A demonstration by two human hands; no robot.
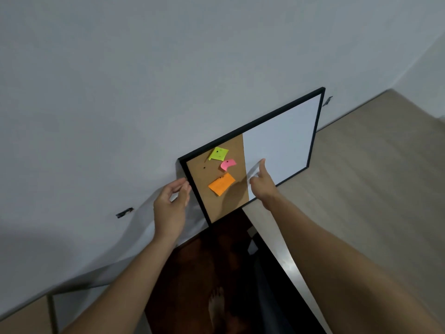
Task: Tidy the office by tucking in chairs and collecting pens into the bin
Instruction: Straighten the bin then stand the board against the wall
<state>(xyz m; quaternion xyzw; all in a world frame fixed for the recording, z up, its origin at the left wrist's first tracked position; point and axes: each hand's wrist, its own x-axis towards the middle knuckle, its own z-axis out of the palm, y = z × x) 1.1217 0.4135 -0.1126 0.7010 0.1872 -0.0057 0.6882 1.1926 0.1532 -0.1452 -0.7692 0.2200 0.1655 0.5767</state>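
We stretch both arms toward a black-framed board leaning on the wall. Our left hand curls loosely by its left edge, fingers released. Our right hand hovers before the white panel, fingers unclenched, holding nothing. We see no pens, chairs or bin.

The scene is dim and evenly lit, with a cool grey cast on the wall. Soft shadows of both arms fall on the framed board: a blurred dark patch below the orange note and a fainter streak on the white half. Left of the board a broad shadow crosses the wall. Below the board the dark floor is murky, and a faint reflection shows there, perhaps a foot. Edges bend with wide-angle distortion, and detail is soft throughout, especially toward the corners.
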